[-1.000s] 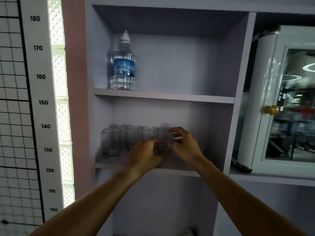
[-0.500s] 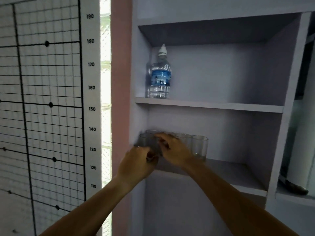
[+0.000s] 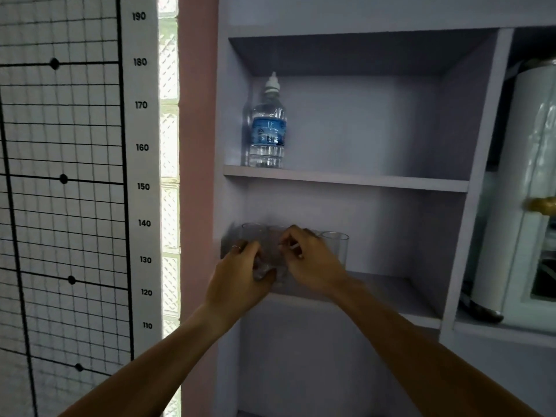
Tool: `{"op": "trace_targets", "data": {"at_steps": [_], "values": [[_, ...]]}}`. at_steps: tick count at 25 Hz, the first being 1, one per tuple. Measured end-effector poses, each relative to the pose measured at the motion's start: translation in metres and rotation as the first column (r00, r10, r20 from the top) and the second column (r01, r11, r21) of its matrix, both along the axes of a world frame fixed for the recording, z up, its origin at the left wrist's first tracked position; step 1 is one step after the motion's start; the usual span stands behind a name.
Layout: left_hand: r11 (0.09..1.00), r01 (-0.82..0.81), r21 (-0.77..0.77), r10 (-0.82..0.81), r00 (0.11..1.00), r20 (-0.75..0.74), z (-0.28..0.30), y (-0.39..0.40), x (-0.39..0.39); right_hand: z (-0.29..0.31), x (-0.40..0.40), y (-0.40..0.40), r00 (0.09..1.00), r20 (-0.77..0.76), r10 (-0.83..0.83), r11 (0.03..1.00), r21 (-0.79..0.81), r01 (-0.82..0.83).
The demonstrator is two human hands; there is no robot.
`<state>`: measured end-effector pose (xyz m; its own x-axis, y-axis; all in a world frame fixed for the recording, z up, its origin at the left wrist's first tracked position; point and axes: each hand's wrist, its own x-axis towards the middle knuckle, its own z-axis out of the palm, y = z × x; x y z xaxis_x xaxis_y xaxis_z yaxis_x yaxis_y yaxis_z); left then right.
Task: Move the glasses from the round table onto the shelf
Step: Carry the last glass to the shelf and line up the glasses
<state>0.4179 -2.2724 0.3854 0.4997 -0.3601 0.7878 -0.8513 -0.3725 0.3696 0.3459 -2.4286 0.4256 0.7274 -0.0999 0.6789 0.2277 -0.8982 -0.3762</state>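
Several clear glasses stand in a row on the left half of the lower shelf point(image 3: 391, 293) of a pale lilac unit. The rightmost glass point(image 3: 335, 249) stands free. My left hand point(image 3: 237, 275) wraps around a front glass point(image 3: 264, 270) near the shelf's left wall. My right hand point(image 3: 313, 266) is beside it, thumb and fingers pinched at the rim of a neighbouring glass that it mostly hides. Another glass rim point(image 3: 252, 228) shows behind my left hand. The round table is out of view.
A water bottle point(image 3: 267, 130) stands at the left of the upper shelf. A white cabinet with a glass door and gold knob point(image 3: 541, 204) stands to the right. A height chart point(image 3: 141, 182) and grid panel hang on the left. The lower shelf's right half is bare.
Both hands moved from the rightmost glass to the glasses at the left end of the row. The view swung left, then slightly back right.
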Motion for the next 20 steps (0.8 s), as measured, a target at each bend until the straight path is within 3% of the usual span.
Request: {"op": "trace_targets", "data": {"at_steps": [10,16,20], "values": [[0.963,0.27,-0.001,-0.27,0.961,-0.063,-0.003,-0.096,-0.043,-0.005,-0.083,-0.063,0.965,0.0,-0.262,0.96,0.104,0.261],[0.962,0.271,0.047,-0.267,0.961,-0.07,-0.005,-0.127,-0.051,-0.015,-0.093,-0.09,0.946,0.003,-0.325,0.904,0.295,0.31],[0.966,0.251,0.064,-0.248,0.967,-0.062,-0.005,-0.134,-0.052,-0.022,-0.089,-0.1,0.937,-0.002,-0.349,0.883,0.334,0.33]]}}
